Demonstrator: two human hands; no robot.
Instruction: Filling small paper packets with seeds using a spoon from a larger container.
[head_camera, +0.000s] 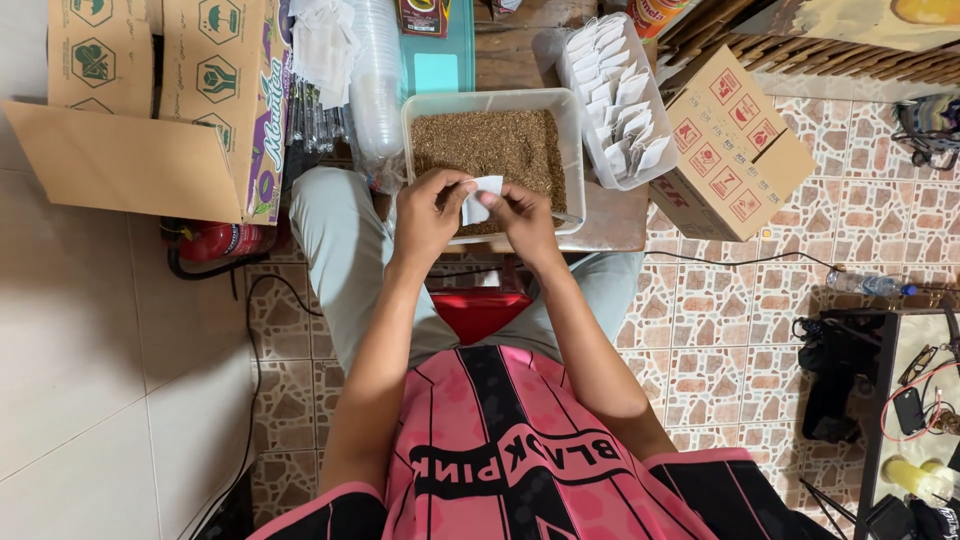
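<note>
Two hands, your left hand (428, 212) and right hand (525, 222), pinch the small white paper sachet (480, 198) by its side edges; it looks light, flimsy, easily crumpled

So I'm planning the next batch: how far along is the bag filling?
A narrow tray already holds a row of small white bags; whether they are filled is unclear. Both hands, left hand and right hand, hold one white bag. The tub remains well stocked with brown granules.

Matt white paper sachet (482, 198); translucent smooth plastic tub (574, 130) of coarse brown granules (490, 145); matt cardboard box (735, 150).
</note>
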